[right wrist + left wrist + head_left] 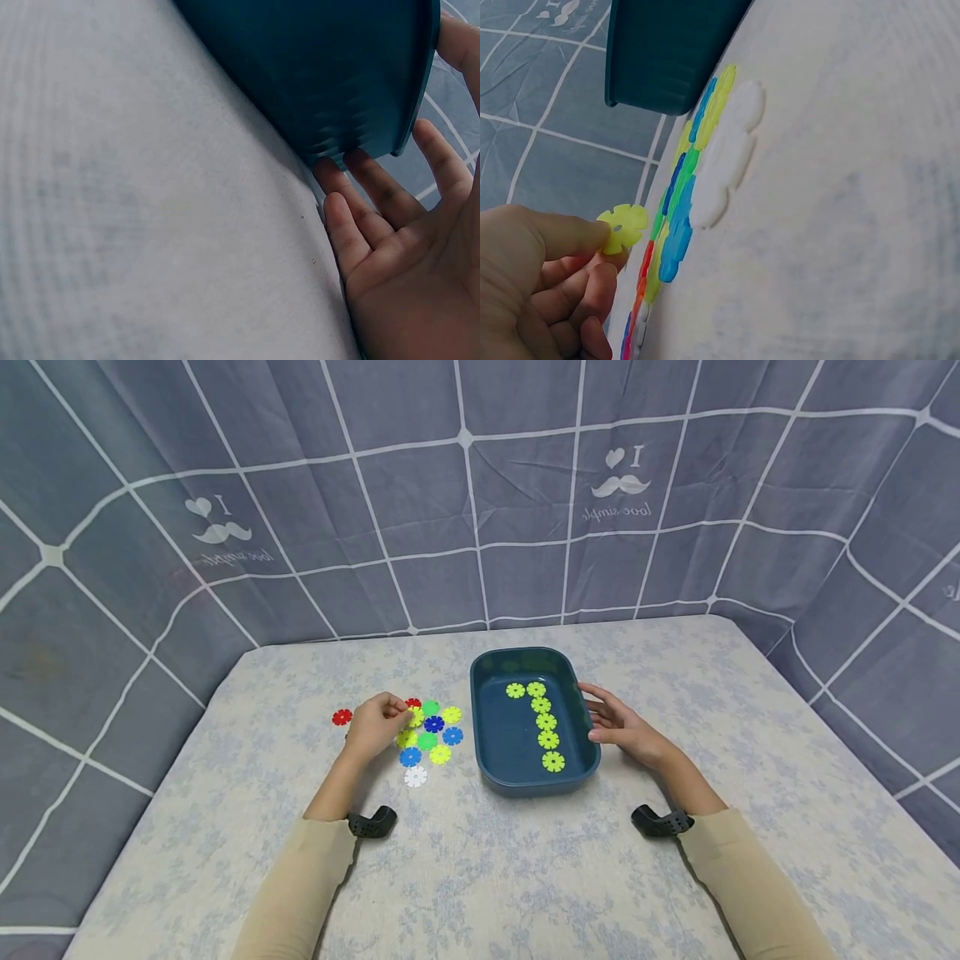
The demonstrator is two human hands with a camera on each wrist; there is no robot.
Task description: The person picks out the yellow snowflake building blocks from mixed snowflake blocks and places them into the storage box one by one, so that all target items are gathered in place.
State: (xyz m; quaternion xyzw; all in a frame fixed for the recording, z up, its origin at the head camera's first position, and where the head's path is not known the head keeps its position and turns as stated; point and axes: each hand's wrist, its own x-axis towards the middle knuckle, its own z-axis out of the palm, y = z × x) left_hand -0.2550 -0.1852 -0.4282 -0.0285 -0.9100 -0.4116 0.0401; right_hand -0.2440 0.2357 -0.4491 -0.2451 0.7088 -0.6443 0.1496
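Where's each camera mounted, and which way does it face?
Head: worn on head, facing forward-down over bin and colored discs; left hand, right hand, sleeves show.
Left wrist: worn there, facing that hand pinching a yellow disc.
Right wrist: worn there, facing that hand touching the bin.
Both wrist views share the bin.

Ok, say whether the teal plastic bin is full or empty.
Neither: the teal plastic bin holds six yellow-green snowflake discs, leaving much of it bare.

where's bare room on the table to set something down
The table is bare on the near side of the teal tub and right of the right hand. Left of the tub is crowded: loose discs lie by the left hand.
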